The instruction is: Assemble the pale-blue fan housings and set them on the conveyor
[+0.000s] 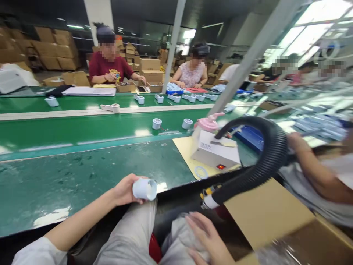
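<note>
My left hand (125, 190) is closed around a pale blue plastic cylinder (140, 189), held tilted over the bench's near edge. Its open end faces right, and the inside is too bright to make out. Low over my lap, my right hand (206, 235) has its fingers stretched out near my trouser leg, slightly blurred and with nothing visible in it. Ahead of that hand ends a black corrugated hose (271, 147), with a white and yellow nozzle piece (210, 198) at its tip.
A white box (216, 151) with a red switch stands on yellow card beside a pink-lidded bottle (207, 124) and a pale ring (201, 172). Pale blue parts line the green conveyor (124, 127). An open carton (275, 217) is at right; co-workers sit opposite and at right.
</note>
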The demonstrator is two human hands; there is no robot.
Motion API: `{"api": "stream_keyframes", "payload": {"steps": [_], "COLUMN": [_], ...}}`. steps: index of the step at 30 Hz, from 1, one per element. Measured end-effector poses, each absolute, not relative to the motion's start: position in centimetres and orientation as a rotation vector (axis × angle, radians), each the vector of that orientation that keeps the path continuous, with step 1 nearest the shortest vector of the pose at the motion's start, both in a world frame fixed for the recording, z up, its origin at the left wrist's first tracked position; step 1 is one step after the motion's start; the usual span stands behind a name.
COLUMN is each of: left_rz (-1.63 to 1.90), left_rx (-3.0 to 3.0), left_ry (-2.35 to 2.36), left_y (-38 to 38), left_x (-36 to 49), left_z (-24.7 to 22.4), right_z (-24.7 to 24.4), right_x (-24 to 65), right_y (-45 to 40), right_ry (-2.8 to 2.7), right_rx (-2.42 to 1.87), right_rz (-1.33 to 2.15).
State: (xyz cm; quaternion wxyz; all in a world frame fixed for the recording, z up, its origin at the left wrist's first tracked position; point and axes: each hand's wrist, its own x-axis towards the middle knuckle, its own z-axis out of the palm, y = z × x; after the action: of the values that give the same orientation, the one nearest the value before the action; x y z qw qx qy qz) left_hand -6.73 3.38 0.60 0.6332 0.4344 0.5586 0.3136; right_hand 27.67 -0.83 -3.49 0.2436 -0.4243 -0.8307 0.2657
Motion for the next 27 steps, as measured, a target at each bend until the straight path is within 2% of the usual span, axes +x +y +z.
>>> {"api": "stream_keyframes", "payload": {"steps": [2, 6, 11, 17, 27], "left_rz": [0.6, 0.445, 0.381, 0.427, 0.293], "left_rx": [0.985, 1.065, 1.294, 1.584, 1.52], "left_ry": [1.146, 1.01, 0.966, 1.133, 1.013], "left_y": [3.5, 3.5, 3.5, 2.0, 2.1], "left_x": [-3.1, 0.0, 0.2, 0.1, 0.0], "left_z": [-0.2, -0.6, 0.7, 1.2, -0.9], "right_z": [-2.2, -1.1, -1.6, -1.4, -1.8], "right_x": [25.1, 22.7, 22.8, 22.7, 21.6], "right_y": [-0.8, 0.3, 0.0, 0.3, -1.0], "right_ry": [-2.404, -2.351, -2.428, -2.5, -2.537], "right_rx": [-0.889, -1.117, -1.23, -1.276, -1.282], "right_rz": [0.481, 0.211, 0.18, 0.227, 0.148]}}
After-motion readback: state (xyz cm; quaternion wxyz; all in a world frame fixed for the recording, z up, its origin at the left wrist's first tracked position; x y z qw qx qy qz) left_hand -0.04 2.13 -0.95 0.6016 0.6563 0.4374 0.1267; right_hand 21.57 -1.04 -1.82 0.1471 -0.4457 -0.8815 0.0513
